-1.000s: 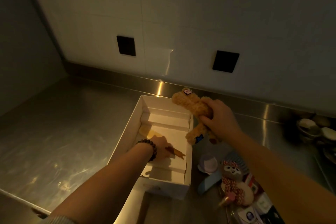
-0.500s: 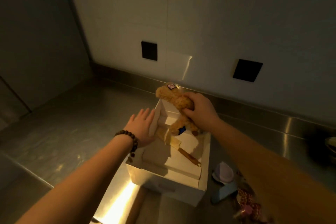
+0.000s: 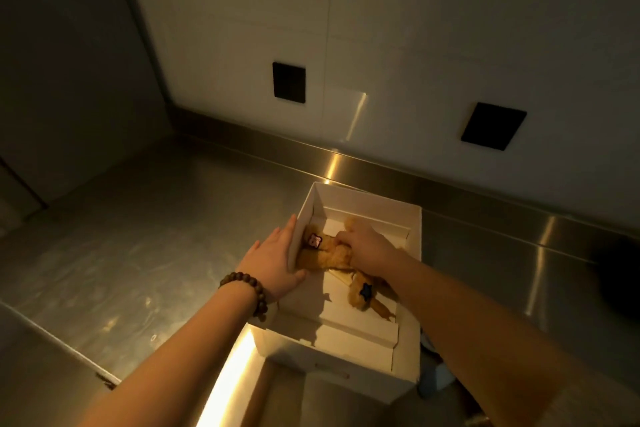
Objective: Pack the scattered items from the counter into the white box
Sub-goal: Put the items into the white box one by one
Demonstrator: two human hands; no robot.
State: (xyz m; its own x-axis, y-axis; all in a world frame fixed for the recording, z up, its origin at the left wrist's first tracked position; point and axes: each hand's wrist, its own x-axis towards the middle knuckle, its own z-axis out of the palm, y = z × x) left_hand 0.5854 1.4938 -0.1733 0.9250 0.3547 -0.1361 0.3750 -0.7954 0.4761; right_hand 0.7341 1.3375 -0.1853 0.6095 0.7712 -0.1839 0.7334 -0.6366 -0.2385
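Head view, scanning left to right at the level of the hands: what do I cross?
Bare steel counter → left hand flat against the white box's left wall → plush toy's head → right hand gripping the plush toy inside the box → box's right wall → more counter.

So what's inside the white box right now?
A fuzzy tan plush toy lies inside the white box, with the right hand gripping it. Something thin and brownish pokes out from under the toy; the rest is covered. The left hand steadies the box wall.
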